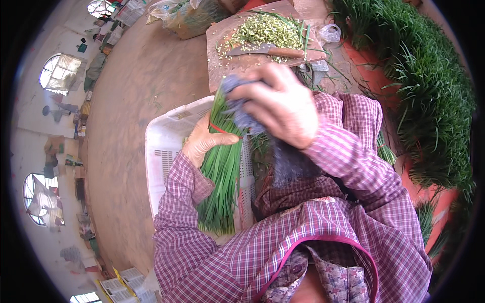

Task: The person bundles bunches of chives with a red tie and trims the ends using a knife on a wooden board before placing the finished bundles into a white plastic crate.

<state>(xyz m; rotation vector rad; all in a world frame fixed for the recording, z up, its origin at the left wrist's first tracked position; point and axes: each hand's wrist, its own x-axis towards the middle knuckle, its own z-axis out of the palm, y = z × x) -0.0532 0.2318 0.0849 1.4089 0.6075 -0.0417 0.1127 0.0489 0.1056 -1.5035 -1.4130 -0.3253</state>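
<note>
My left hand [206, 141], in a pale glove, is closed round a bundle of long green chives [222, 177]. A red band [220, 129] circles the bundle beside my thumb. My right hand [278, 101], smeared by motion, grips a bluish-grey cloth [242, 103] against the upper end of the bundle. Part of the cloth hangs down below that hand, in front of my lap. The bundle is tilted slightly over a white plastic basket [157, 132], whose inside is partly hidden by the chives and my arm.
Ahead, a wooden board [217, 70] bears a knife [275, 51] and a heap of chopped stem ends [265, 31]. To the right, a large mass of loose greens [419, 86] lies on a red sheet [361, 55]. A filled plastic bag [194, 20] stands at the far left of the board.
</note>
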